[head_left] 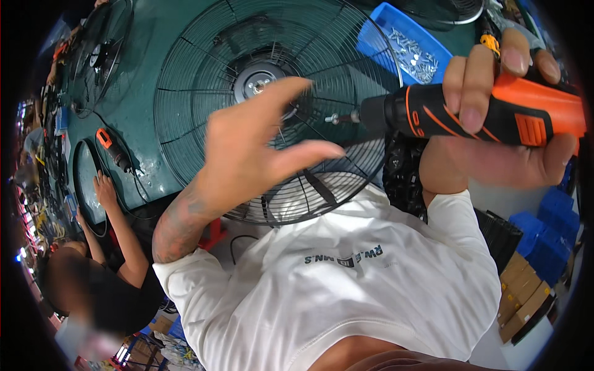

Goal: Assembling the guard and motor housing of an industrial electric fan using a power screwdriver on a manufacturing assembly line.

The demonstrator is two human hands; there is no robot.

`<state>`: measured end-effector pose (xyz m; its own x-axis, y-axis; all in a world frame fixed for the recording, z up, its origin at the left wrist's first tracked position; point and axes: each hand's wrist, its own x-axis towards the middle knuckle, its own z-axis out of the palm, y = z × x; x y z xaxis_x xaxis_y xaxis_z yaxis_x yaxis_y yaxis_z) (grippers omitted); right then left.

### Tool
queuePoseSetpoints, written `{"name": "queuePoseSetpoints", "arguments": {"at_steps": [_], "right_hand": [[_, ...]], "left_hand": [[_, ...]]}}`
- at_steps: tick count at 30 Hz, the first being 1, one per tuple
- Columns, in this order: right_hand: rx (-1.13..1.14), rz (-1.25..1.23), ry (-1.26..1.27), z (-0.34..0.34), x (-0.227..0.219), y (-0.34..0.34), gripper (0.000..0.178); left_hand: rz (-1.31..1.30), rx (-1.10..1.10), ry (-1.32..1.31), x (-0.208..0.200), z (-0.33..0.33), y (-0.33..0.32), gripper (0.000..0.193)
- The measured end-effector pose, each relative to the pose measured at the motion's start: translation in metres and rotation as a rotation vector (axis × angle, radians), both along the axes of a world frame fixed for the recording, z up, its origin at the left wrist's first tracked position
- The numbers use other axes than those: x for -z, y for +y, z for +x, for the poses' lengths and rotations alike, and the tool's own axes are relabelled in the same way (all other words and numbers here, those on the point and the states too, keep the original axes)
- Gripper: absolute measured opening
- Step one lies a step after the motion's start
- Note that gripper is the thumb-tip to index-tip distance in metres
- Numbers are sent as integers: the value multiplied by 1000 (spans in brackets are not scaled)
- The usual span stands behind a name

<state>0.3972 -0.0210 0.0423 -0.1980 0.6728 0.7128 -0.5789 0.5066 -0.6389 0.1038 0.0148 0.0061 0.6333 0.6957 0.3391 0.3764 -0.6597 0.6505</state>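
My right hand (473,93) is wrapped round an orange and black power screwdriver (421,111), held level with its tip toward the left. What looks like a small silver screw (335,119) sits at the end of the bit. My left hand (247,136), slightly blurred, hovers over a black wire fan guard (185,93) with thumb and forefinger spread apart and nothing between them. Under that hand is the round black hub (250,83) at the guard's middle, partly hidden. The guard lies on a green table (148,37) and overhangs its near edge.
A blue bin (377,31) of silver screws stands at the guard's far right. On the left lie another fan guard (114,49) and a corded orange screwdriver (110,145), near a seated co-worker's hand (104,188). Blue bins (547,232) and cardboard boxes (523,287) are at the lower right.
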Motion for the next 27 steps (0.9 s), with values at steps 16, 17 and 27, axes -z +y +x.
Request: {"name": "queuePoseSetpoints", "arguments": {"at_steps": [16, 17, 27], "right_hand": [[359, -227, 5, -96, 36, 163, 21], [334, -251, -2, -100, 37, 164, 20], [303, -232, 110, -116, 53, 163, 19]], "left_hand": [[-1011, -527, -1042, 71, -239, 18, 33], [-972, -616, -1027, 77, -241, 15, 32], [-849, -871, -799, 90, -207, 31, 39]]}}
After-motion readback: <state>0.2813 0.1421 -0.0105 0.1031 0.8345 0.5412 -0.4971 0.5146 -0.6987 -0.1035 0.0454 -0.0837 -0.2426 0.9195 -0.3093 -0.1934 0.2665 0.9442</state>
